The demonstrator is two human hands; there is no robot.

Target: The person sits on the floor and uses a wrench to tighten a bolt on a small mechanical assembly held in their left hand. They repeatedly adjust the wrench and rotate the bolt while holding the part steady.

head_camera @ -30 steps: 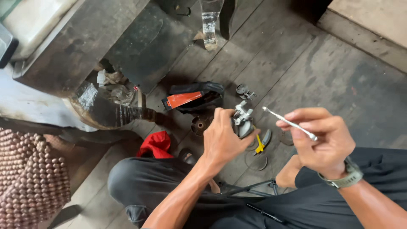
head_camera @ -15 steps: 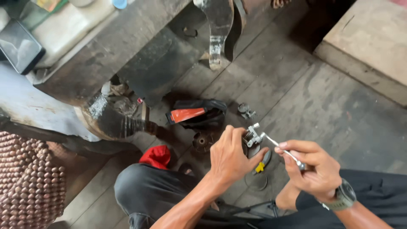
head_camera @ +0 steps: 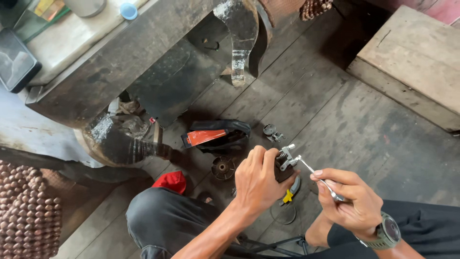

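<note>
the left hand [head_camera: 258, 180] is gripping one small metal part [head_camera: 286, 159]. the right hand [head_camera: 347, 199] is pinching one thin metal tool [head_camera: 320, 176] against it. one yellow-handled pliers [head_camera: 289, 193] is lying on the floor [head_camera: 364, 124] below.

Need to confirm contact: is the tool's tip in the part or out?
In: the thin metal tool in the right hand meets the metal part.

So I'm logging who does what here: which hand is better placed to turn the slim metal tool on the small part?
The right hand: it already pinches the slim metal tool, tip at the small metal part. The left hand is busy gripping that part.
</note>
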